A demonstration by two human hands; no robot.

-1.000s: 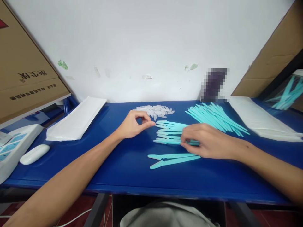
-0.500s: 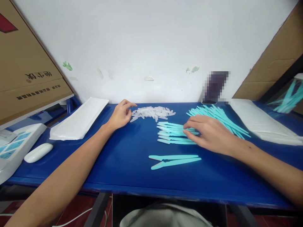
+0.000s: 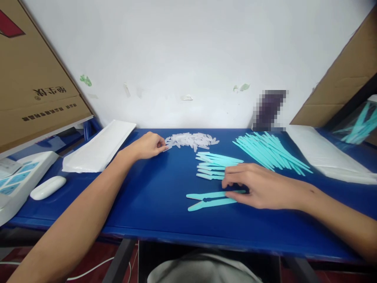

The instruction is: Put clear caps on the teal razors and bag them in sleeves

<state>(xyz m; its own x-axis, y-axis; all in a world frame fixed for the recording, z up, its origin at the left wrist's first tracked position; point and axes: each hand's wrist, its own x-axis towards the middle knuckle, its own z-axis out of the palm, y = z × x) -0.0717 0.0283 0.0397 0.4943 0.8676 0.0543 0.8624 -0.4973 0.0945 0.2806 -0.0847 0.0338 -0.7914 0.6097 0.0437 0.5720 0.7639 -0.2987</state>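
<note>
My left hand [image 3: 149,146] is curled at the left end of a small heap of clear plastic pieces [image 3: 191,139], with thumb and fingertips pinched on one piece there. My right hand [image 3: 259,185] rests low on the blue table [image 3: 159,214]. Its thumb and forefinger close on the right end of the upper of two teal plastic sticks [image 3: 210,199] lying apart near the front. Just beyond them is a neat row of teal sticks [image 3: 216,164]. A big loose pile of teal sticks [image 3: 272,151] lies to the right.
Flat white bags lie at the left [image 3: 100,149] and the right [image 3: 324,153]. A white mouse [image 3: 48,187] and a white device [image 3: 17,177] sit at the far left. Cardboard boxes [image 3: 38,90] lean on both sides. A clear bag of teal sticks [image 3: 359,120] stands at the right edge.
My right hand came back from the row of sticks to the two loose sticks near the front. My left hand reached out to the clear heap and closed its fingers at the heap's edge.
</note>
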